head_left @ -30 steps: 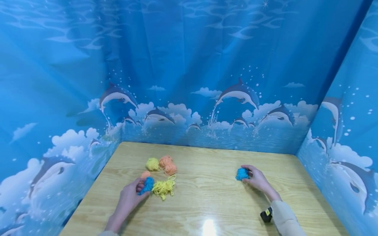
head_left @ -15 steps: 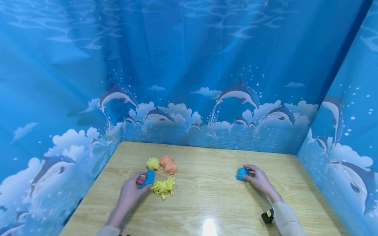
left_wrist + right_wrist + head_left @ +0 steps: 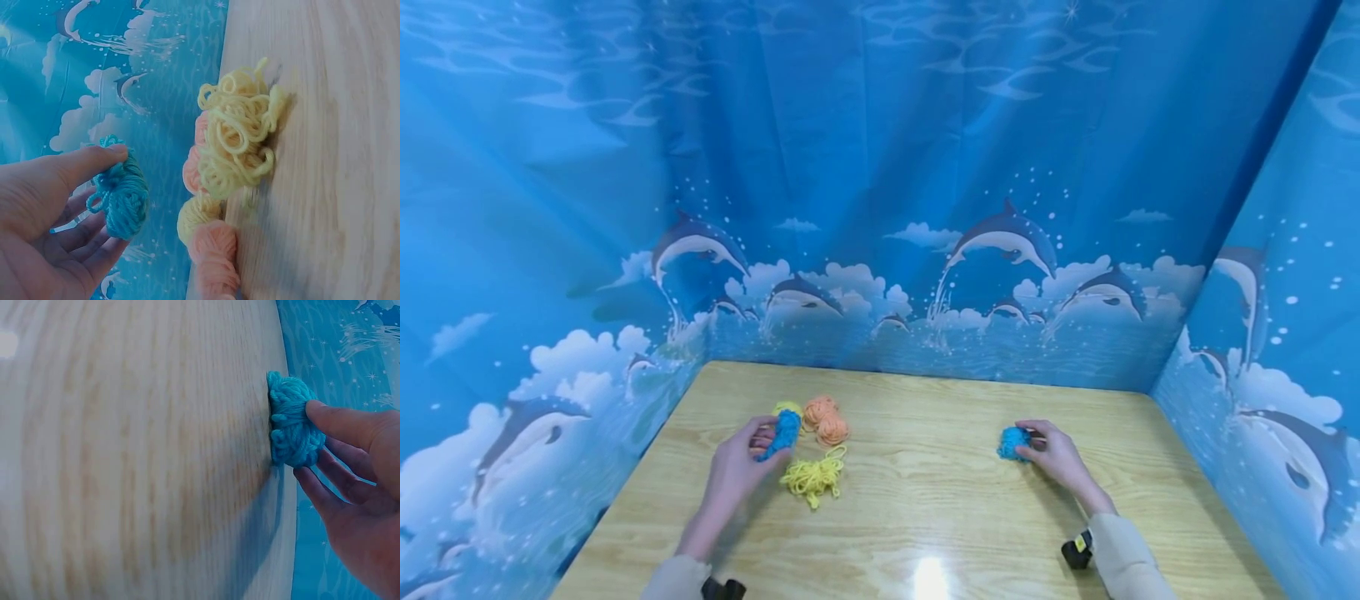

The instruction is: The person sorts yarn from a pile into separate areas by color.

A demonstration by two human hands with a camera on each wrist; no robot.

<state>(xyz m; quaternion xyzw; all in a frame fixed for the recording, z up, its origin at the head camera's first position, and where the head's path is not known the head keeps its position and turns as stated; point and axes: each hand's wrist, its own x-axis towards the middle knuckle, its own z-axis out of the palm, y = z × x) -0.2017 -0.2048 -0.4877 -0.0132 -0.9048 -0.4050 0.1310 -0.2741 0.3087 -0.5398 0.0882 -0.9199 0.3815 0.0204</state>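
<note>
From here I see the left hand [image 3: 736,467] pinching a blue skein [image 3: 127,203] aloft near the peach yarn [image 3: 825,419], the right hand [image 3: 1060,460] gripping a second skein [image 3: 1012,443] on the table [image 3: 925,492] (partway, I judge: one not yet down).

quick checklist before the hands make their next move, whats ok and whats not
1. Left hand has its blue yarn pinched between thumb and fingers: ok.
2. That blue yarn is held apart from the yellow ball, by the left wrist view: ok.
3. Right hand has thumb and fingers on the other blue yarn: ok.
4. Loose yellow yarn is neatly wound: not ok, its loops sprawl on the table.
5. No strand is caught beneath the other blue yarn: cannot tell, its underside is hidden.
</note>
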